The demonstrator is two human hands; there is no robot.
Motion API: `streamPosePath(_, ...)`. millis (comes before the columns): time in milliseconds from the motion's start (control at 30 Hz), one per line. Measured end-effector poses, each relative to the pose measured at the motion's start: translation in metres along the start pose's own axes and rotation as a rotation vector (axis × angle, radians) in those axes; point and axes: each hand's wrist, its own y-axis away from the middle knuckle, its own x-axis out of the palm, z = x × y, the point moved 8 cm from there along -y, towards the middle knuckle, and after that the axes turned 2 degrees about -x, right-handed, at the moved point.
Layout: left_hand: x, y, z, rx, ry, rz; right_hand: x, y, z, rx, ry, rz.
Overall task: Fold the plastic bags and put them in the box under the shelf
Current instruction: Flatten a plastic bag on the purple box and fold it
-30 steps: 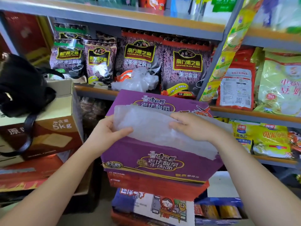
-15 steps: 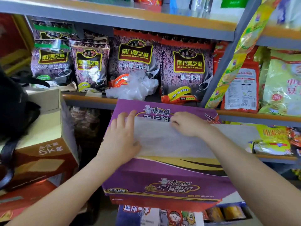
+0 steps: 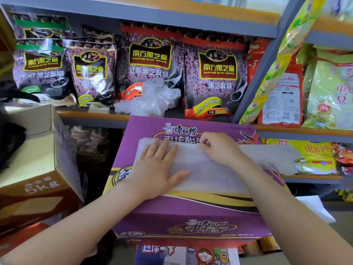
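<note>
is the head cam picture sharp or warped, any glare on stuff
Head view: wide-angle bend, with the shelf post leaning and edges curving; glare on the glossy sesame packets; far corners soft; the plastic bag under the left hand and right hand is evenly lit and fairly sharp.

I see a translucent white plastic bag (image 3: 208, 169) on a purple carton (image 3: 191, 213) with yellow and black bands. Behind it, the sesame packets (image 3: 214, 73) are speckled purple with black-and-yellow labels and red tops. A crumpled clear-white bag heap (image 3: 150, 100) sits by them; the brown box (image 3: 32, 199) has pale lettering.
</note>
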Motion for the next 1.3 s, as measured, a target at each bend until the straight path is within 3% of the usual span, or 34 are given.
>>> streamPosePath(300,0.001,-0.006,-0.001,0.016,-0.048,0.091,0.004,0.001,-0.005,0.045,0.013,-0.036)
streamPosePath(367,0.003,-0.005,-0.001,0.010,-0.047,0.113,0.000,0.004,-0.003,0.060,0.129,-0.063)
streamPosePath(467,0.005,-0.003,-0.002,-0.003,-0.050,0.142,-0.006,0.016,0.027,-0.098,0.250,-0.161)
streamPosePath(567,0.006,-0.004,-0.002,-0.027,-0.047,0.137,0.022,0.030,0.059,-0.289,0.162,-0.010)
streamPosePath(700,0.007,-0.006,0.000,-0.045,-0.061,0.140,0.045,0.032,0.032,-0.183,0.144,0.129)
streamPosePath(1167,0.004,-0.006,-0.007,-0.118,-0.068,0.207,0.007,0.066,-0.105,0.149,0.184,0.109)
streamPosePath(1233,-0.001,-0.014,-0.030,-0.128,-0.016,0.159,0.009,0.065,-0.105,0.145,0.178,0.107)
streamPosePath(1300,-0.007,-0.029,-0.077,-0.010,0.010,0.034,0.009,0.063,-0.103,0.141,0.163,0.108)
